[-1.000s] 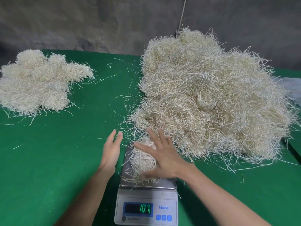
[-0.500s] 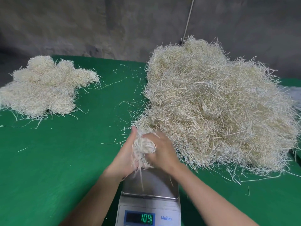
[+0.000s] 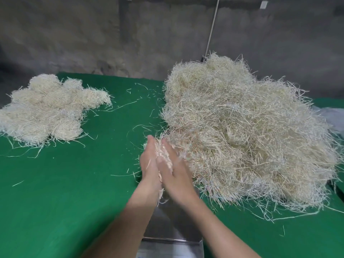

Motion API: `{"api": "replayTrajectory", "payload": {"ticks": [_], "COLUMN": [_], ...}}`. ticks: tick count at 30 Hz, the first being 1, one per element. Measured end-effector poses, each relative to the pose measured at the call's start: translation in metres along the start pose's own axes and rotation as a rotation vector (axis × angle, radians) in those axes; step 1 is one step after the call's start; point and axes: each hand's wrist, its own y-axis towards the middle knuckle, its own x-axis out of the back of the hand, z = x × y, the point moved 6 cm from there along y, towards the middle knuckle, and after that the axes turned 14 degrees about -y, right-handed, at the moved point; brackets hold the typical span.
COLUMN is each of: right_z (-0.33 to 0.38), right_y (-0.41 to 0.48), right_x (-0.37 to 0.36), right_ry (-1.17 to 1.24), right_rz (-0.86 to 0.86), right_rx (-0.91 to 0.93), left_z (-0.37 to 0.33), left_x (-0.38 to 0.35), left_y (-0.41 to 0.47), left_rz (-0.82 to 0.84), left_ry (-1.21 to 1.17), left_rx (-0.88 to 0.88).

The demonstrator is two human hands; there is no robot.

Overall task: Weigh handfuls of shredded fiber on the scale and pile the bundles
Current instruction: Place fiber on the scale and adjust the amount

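Both hands sit at lower centre of the frame, palms facing each other. My left hand [image 3: 149,164] and right hand [image 3: 176,170] have their fingers laid out straight, pressing a small handful of pale shredded fiber [image 3: 161,155] flat between them. Blur softens the fingertips. They hover above the bare steel platform of the silver scale [image 3: 167,222], whose display is cut off at the bottom edge.

I judge the handful very light, springy and loose, so strands would shed if I pinched one end. Better to cup it round the middle and squeeze it compact.

Right of centre lies the big tangled heap of straw-coloured fiber [image 3: 242,136]. At upper left, well apart, the low pile of rounded fiber bundles [image 3: 46,110] rests on the green cloth table [image 3: 74,183].
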Motion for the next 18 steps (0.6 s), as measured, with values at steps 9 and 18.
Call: {"api": "replayTrajectory", "payload": {"ticks": [9, 18], "right_z": [0.0, -0.029], "right_y": [-0.006, 0.017], "right_x": [-0.006, 0.012], "right_ry": [0.064, 0.626], "right_rz": [-0.057, -0.026], "right_rx": [0.001, -0.146], "left_z": [0.016, 0.007], "left_x": [0.0, -0.03], "left_y": [0.016, 0.001], "left_rz": [-0.006, 0.189], "left_ry": [0.134, 0.486], "left_rx": [0.144, -0.278]}}
